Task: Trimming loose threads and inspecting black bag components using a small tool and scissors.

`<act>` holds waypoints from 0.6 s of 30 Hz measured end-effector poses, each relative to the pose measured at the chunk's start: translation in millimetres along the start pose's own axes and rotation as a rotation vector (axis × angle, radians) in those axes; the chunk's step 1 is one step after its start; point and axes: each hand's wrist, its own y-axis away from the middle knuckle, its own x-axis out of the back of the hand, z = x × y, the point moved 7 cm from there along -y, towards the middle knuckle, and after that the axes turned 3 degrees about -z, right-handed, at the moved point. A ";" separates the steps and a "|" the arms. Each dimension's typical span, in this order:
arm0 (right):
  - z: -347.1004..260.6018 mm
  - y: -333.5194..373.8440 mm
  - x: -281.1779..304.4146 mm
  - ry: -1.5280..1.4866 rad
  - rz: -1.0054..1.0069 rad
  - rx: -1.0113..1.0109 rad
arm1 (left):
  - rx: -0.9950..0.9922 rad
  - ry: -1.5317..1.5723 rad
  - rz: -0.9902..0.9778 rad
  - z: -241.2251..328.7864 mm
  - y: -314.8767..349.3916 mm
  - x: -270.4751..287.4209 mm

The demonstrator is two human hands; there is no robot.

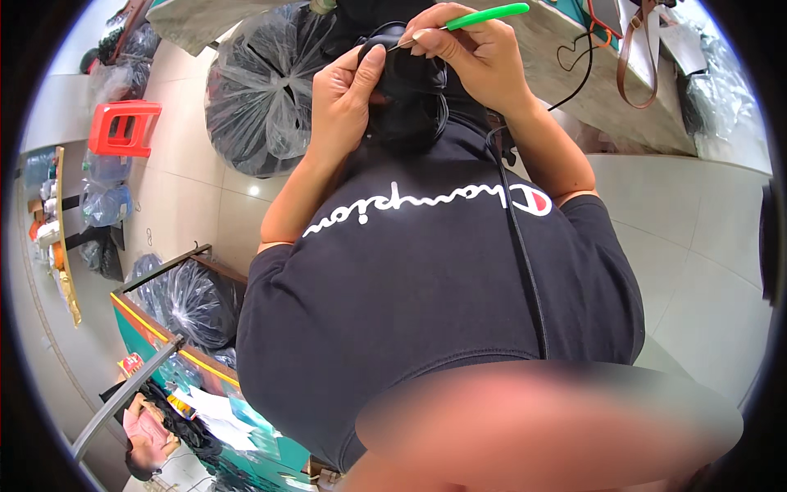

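My right hand [484, 61] grips a slim tool with a bright green handle [489, 15] and a thin metal shaft. The shaft points left, and its tip meets a black item beside my left fingertips. My left hand [348, 94] is closed, with thumb and fingers pinching the edge of this soft black item [410, 90], which looks like fabric. The item lies bunched between both hands, over my lap. Its exact kind cannot be made out, and the tool's very tip is too small to see clearly.
Left of my hands stands a large clear plastic bag [262, 90] of dark material, with a red stool [123, 129] farther left. A grey table [623, 90] at right bears cables and a brown strap [630, 66]. Another person [147, 430] sits at lower left.
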 end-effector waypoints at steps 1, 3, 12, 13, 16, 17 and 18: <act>-2.4 -0.9 -0.7 -0.015 -0.004 0.009 | -0.002 0.003 0.002 -0.7 -0.2 0.0; -2.2 -1.8 -0.7 -0.030 -0.011 0.020 | 0.017 0.038 0.009 -3.0 -0.5 -0.9; 28.4 -2.1 39.8 0.199 0.488 0.821 | 0.046 0.094 0.078 0.2 0.5 -4.6; 27.1 -2.1 63.4 0.557 0.534 0.488 | 0.048 0.099 0.066 3.6 -1.8 -5.5; 40.7 21.7 159.9 1.233 0.809 0.203 | -0.063 0.179 0.284 9.9 1.3 23.1; 56.5 40.6 197.6 1.540 0.874 0.151 | -0.064 0.181 0.285 9.2 -0.8 29.9; 53.9 52.0 220.1 1.435 0.973 0.075 | -0.143 0.210 0.285 13.0 -0.5 36.6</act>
